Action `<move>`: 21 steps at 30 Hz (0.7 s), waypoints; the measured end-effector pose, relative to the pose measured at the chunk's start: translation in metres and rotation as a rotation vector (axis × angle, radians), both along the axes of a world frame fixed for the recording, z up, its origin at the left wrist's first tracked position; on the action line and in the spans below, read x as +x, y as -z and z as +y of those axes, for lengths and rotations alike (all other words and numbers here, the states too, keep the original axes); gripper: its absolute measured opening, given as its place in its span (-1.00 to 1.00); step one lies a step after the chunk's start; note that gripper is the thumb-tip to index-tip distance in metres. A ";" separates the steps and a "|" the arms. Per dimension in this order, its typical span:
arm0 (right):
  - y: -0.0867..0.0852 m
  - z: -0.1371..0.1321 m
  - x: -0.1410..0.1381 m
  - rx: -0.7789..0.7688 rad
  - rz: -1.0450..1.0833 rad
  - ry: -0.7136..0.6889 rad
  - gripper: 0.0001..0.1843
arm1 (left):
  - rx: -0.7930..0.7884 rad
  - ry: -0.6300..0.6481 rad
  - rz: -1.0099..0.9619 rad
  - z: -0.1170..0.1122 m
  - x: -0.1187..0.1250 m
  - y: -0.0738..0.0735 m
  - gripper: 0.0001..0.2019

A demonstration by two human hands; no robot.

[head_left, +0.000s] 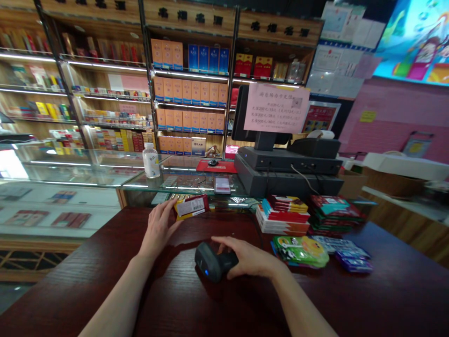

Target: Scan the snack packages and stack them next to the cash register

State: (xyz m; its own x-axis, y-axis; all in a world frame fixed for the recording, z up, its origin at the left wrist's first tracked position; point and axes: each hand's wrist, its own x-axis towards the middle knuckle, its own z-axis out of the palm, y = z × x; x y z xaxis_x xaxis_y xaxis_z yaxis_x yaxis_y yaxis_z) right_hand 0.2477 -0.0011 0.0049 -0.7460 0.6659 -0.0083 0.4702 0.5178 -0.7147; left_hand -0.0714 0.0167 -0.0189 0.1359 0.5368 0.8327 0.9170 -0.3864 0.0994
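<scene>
Left hand (159, 230) sits at the far edge of the dark wood counter (386, 290). Its grip is fingers curled, tips pinching the near end of a red-and-yellow carton (191, 207), which is tilted, with a white barcode label facing up. Right hand (250, 256) lies over a black handheld barcode scanner (213, 261), which rests on its side on the counter; can't tell whether that grip is closed. Risks: the carton is held only at one end, so a weak pinch could drop it toward the glass display case (182, 185) just behind. Glare on the label might spoil a read. A thin black cable (258, 231) runs beside the loose stack of red cartons (284, 215); a snag there could topple the stack.
</scene>
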 end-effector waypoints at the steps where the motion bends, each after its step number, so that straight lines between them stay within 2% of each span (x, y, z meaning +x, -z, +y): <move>1: -0.001 -0.001 0.000 0.007 -0.016 -0.002 0.06 | -0.001 0.003 -0.002 0.000 0.000 0.000 -0.38; 5: -0.006 -0.004 0.000 0.000 -0.028 0.007 0.05 | -0.025 0.039 -0.011 -0.001 0.003 -0.001 -0.39; 7: -0.008 -0.003 0.001 -0.062 0.064 0.027 -0.07 | -0.047 0.064 -0.006 -0.001 0.006 -0.002 -0.38; 9: -0.006 0.001 0.000 -0.128 0.212 0.107 -0.26 | -0.065 0.087 0.015 -0.002 0.009 -0.003 -0.37; 11: -0.001 0.009 -0.001 -0.145 0.374 0.264 -0.39 | -0.069 0.112 0.049 -0.004 0.013 -0.004 -0.37; 13: 0.006 0.017 -0.004 -0.114 0.519 0.440 -0.37 | -0.063 0.140 0.079 -0.005 0.019 -0.005 -0.38; 15: 0.011 0.022 -0.007 -0.139 0.592 0.532 -0.33 | -0.066 0.168 0.098 -0.006 0.025 -0.006 -0.39; 21: 0.011 0.018 -0.014 -0.172 0.634 0.532 -0.36 | -0.103 0.210 0.125 -0.010 0.037 -0.007 -0.41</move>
